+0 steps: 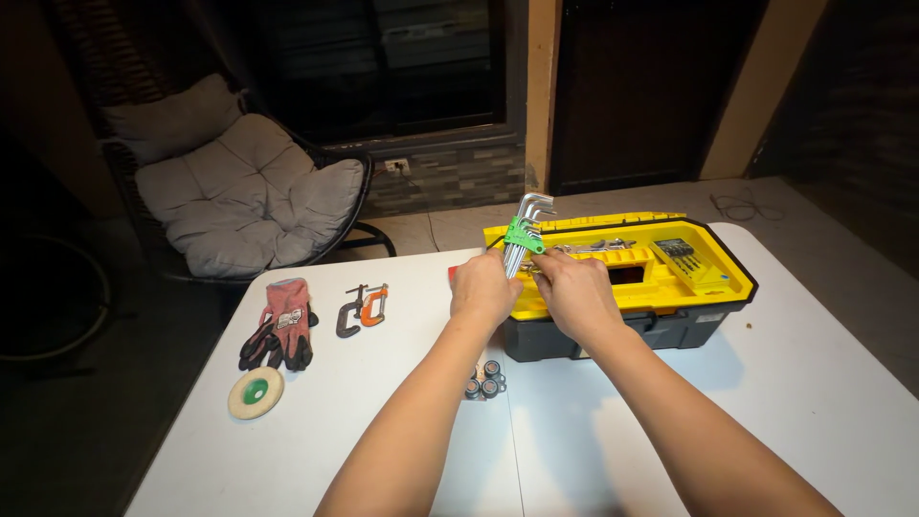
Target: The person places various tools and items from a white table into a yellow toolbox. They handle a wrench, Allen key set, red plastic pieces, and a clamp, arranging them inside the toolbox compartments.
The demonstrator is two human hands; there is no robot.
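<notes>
- Hex keys (526,235): steel set in green clip, upright over toolbox (713,287); likely stiff, weighty, slick; best gripped by long shanks below clip.
- Left hand (483,287): closed round shanks.
- Right hand (572,287): fingers pinching set's lower end.

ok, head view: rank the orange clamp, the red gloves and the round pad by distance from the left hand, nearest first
From the left hand:
1. Orange clamp, on the table just to its left.
2. Red gloves, further left, past the clamp.
3. Round pad, farthest, at the table's near left, in front of the gloves.
</notes>
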